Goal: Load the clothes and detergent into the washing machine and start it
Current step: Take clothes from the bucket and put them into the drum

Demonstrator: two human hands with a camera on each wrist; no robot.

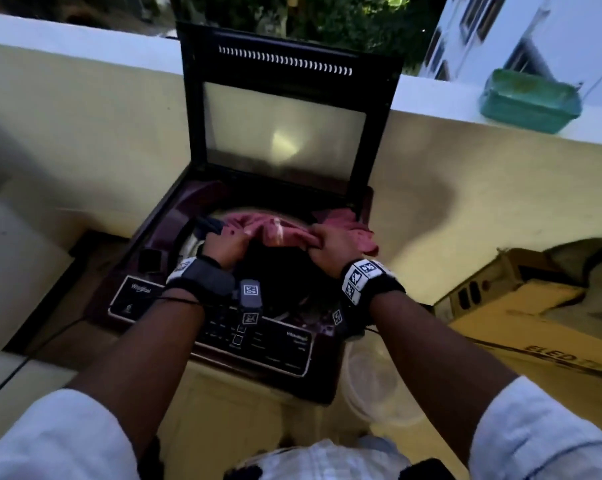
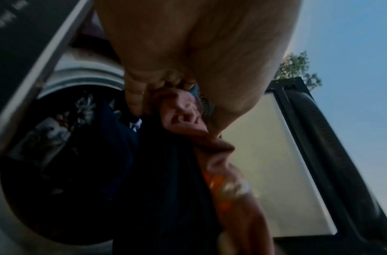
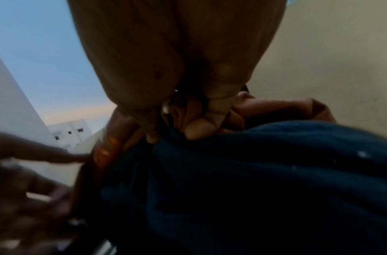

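Observation:
A maroon top-loading washing machine (image 1: 154,271) stands against the wall with its lid (image 1: 285,126) raised. Over its drum opening both hands hold a bundle of clothes: a pink garment (image 1: 278,230) on top and dark blue cloth (image 3: 253,172) hanging below it. My left hand (image 1: 225,245) grips the bundle's left end, fingers curled round pink cloth (image 2: 183,117) and dark cloth (image 2: 162,172). My right hand (image 1: 330,245) grips the right end, with pink cloth (image 3: 275,107) bunched in the fist. More clothes (image 2: 57,131) lie down in the drum. No detergent is in view.
The control panel (image 1: 258,341) lies along the machine's near edge, under my wrists. A green tub (image 1: 530,102) sits on the parapet at the back right. Cardboard boxes (image 1: 521,317) stand to the right of the machine. A clear plastic container (image 1: 375,386) sits by its right front corner.

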